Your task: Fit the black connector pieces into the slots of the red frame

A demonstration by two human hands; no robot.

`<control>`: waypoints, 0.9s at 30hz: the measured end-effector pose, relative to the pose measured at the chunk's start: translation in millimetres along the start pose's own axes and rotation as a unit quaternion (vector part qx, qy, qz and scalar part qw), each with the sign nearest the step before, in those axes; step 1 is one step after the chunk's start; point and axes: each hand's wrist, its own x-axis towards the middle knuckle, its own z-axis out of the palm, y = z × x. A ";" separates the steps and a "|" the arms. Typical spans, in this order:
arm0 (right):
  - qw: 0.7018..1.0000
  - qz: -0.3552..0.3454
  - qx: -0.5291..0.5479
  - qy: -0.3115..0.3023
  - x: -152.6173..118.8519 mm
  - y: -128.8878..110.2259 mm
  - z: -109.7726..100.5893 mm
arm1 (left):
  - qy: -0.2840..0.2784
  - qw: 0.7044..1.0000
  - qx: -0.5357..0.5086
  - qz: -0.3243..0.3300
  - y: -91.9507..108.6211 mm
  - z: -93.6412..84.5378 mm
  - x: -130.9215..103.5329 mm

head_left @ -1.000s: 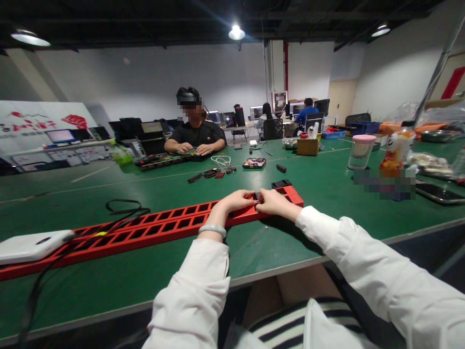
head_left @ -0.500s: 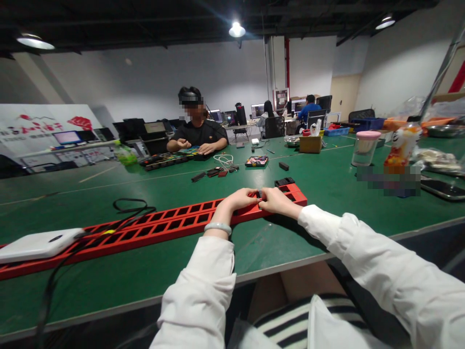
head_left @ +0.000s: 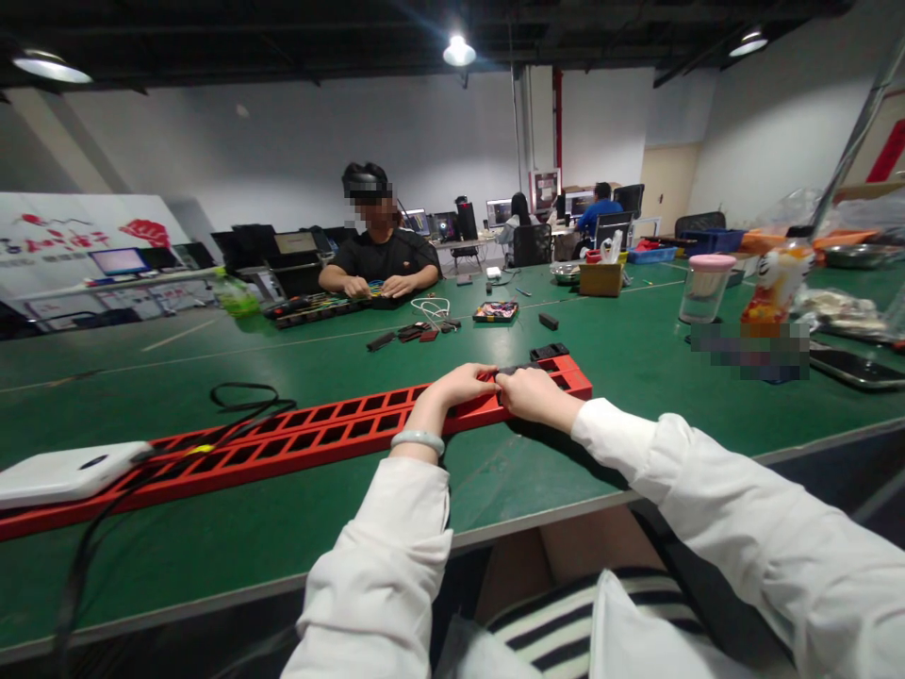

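Red slotted rack comes in from the left, running under both hands. Left hand has fingers bunched over it, can't tell if they're gripping. Dark piece shows just behind the right hand's curled fingers, grip hidden.

Under a dark ceiling, a bright lamp shines before a pale back wall — a vertical red pipe stands left of a beige door. Monitors sit farther back, near a black chair.
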 end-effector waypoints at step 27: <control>0.986 0.124 0.060 0.097 32.8 102.7 30.3 | -0.006 1.000 0.013 0.007 35.9 -10.0 -18.1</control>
